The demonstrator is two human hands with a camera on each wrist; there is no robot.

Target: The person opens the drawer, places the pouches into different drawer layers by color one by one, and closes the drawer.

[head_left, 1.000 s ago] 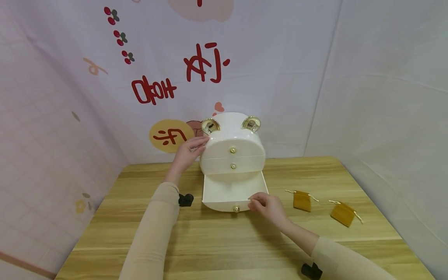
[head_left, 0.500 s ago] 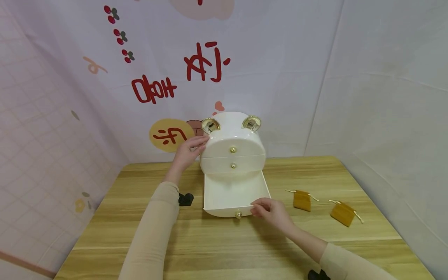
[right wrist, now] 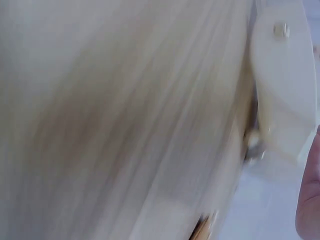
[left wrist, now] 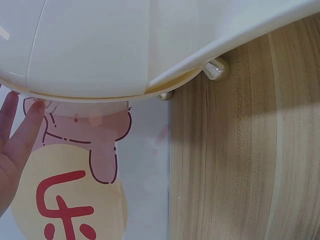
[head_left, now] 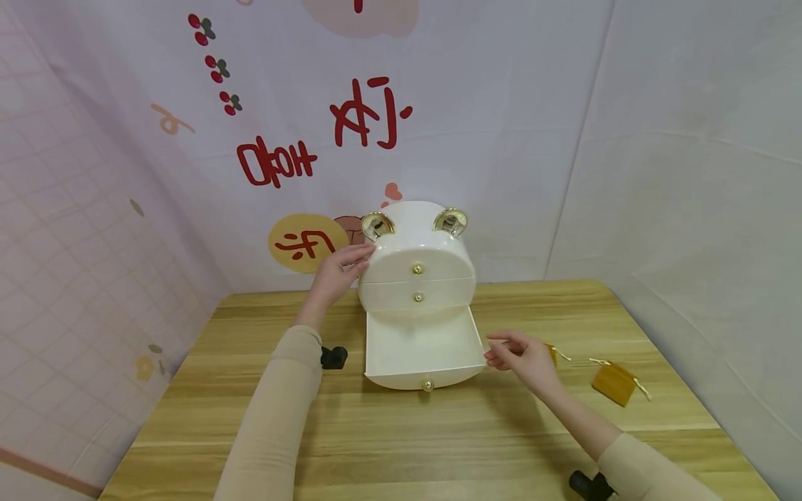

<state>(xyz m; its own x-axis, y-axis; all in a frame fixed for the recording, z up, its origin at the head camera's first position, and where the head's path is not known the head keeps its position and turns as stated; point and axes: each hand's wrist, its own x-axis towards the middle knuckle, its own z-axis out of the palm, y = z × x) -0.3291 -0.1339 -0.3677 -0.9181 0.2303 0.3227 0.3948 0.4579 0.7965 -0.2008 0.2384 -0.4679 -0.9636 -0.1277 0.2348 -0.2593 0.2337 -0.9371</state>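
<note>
A white drawer box (head_left: 388, 268) with two gold ear-like rings on top stands at the back of the table. Its bottom drawer (head_left: 416, 348) is pulled out and holds nothing; two upper drawers are closed. My left hand (head_left: 335, 278) rests with extended fingers against the box's left side, and in the left wrist view its fingertips (left wrist: 37, 107) lie at the box edge. Just off the drawer's front right corner hovers my right hand (head_left: 526, 362), fingers loosely bent and holding nothing. Behind it, an orange-brown drawstring pouch (head_left: 552, 353) is mostly hidden.
A second drawstring pouch (head_left: 614, 384) lies farther right on the wooden table (head_left: 376, 445). White printed cloth (head_left: 489, 174) hangs close behind the box and along both sides. The right wrist view is blurred.
The bottom drawer came farther out toward me under my right hand. That hand then let go of its front edge and moved right, toward the nearer pouch. My left hand stayed put.
</note>
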